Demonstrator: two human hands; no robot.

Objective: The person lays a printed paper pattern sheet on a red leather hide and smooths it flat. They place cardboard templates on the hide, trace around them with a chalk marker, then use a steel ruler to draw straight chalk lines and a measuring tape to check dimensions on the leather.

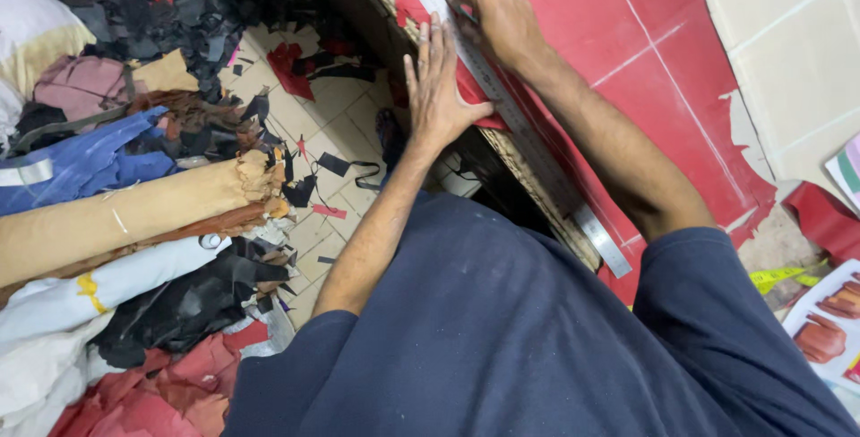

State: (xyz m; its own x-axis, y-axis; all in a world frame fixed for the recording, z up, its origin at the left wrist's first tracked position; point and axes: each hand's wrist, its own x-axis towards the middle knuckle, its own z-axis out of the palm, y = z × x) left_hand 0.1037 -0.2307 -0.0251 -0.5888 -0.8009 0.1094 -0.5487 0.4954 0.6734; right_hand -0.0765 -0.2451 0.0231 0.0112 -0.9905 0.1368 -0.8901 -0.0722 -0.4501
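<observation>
Nearest the camera: your dark navy shirt fills the bottom of the view, both forearms reaching out from it.

Right of your body, on the desk: a yellow measuring tape and printed sheets with reddish pictures, well apart from your hands.

A long steel ruler runs diagonally along the desk edge, lying on the red leather sheet. The sheet is spread flat on the desk, marked with pale lines, and its near edge hangs over the desk edge.

Your left hand lies palm down, fingers spread and flat, pressing on the ruler and the overhanging red edge. Not clenched, nothing gripped, just pinning.

Your right hand sits just beyond the left, on the far side of the ruler and touching it. Fingers curled around a thin dark tool whose tip is against the ruler edge. Can't tell what kind of tool, too little of it shows.

Left, down on the tiled floor: black and red offcuts scattered. Further left, rolled hides piled up: tan roll, blue one, white one, black and reddish pieces at the bottom. Farthest, top left, a heap of dark scraps.
</observation>
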